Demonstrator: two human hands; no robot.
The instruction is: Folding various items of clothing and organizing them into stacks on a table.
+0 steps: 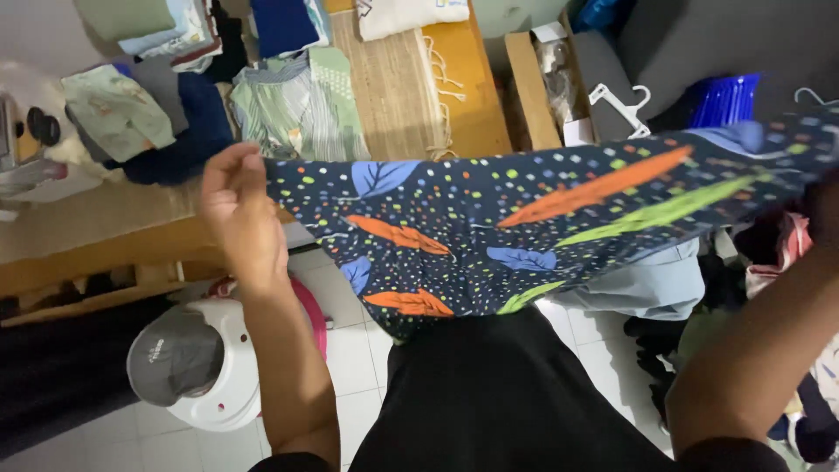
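Observation:
A dark navy cloth printed with orange, blue and green leaves and small coloured dots is stretched out in the air in front of me. My left hand is closed on its left edge. My right hand is at the far right edge of the view, mostly cut off, at the cloth's right end; my right forearm runs down to the lower right. The cloth's lower part hangs over my black garment.
A wooden table at the left carries folded clothes and a woven mat. A white stool with a grey cap stands on the tiled floor. White hangers, a blue basket and piled clothing lie at the right.

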